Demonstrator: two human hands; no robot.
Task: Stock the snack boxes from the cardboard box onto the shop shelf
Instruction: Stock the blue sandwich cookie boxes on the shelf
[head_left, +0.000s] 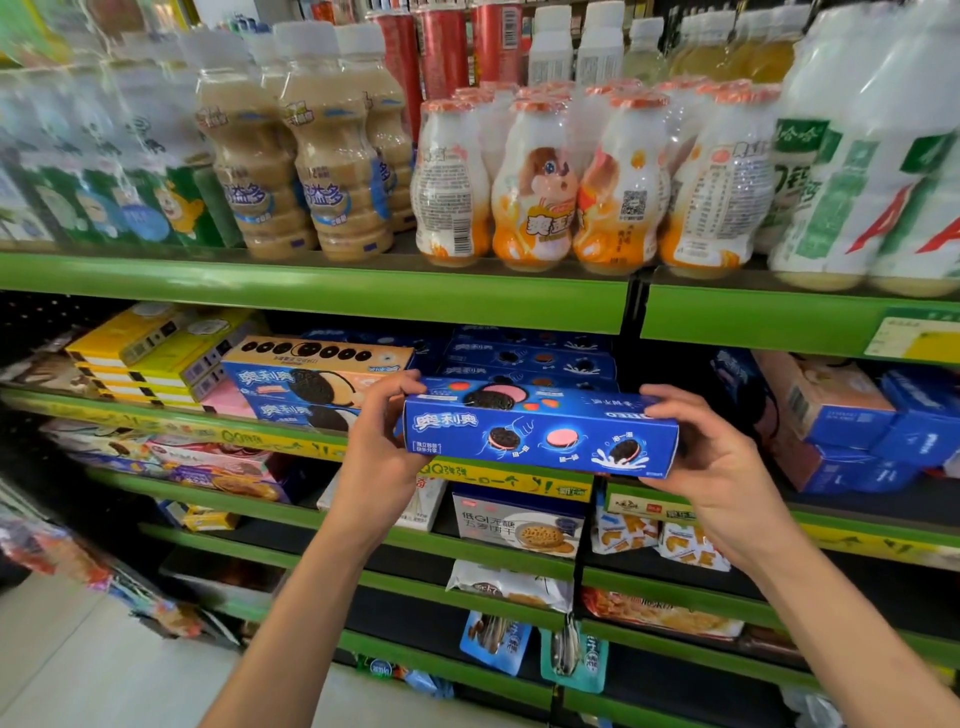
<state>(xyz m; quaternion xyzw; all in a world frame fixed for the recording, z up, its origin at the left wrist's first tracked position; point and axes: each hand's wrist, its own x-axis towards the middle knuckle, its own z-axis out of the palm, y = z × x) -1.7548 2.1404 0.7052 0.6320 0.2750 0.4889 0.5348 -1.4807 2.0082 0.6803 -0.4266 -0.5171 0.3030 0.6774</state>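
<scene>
Box: we hold a blue Oreo biscuit box (540, 434) level, lengthwise, before the second green shelf (311, 283).
Left hand (387, 434): fingers curled round the box's left end.
Right hand (706, 452): fingers curled, clamped on its right end.
Behind: stacked blue Oreo boxes (530, 358); orange-white drink bottles (535, 187) above.

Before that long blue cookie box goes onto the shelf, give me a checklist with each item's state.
1. Left hand grips the long blue cookie box at its end: ok.
2. Right hand grips the other end: ok.
3. Box held level, front facing out: ok.
4. Matching stack of blue boxes sits behind it on the green-edged shelf: ok.
5. Room on top of that stack: cannot tell.
6. Cardboard supply box within reach: cannot tell, not in view.
</scene>
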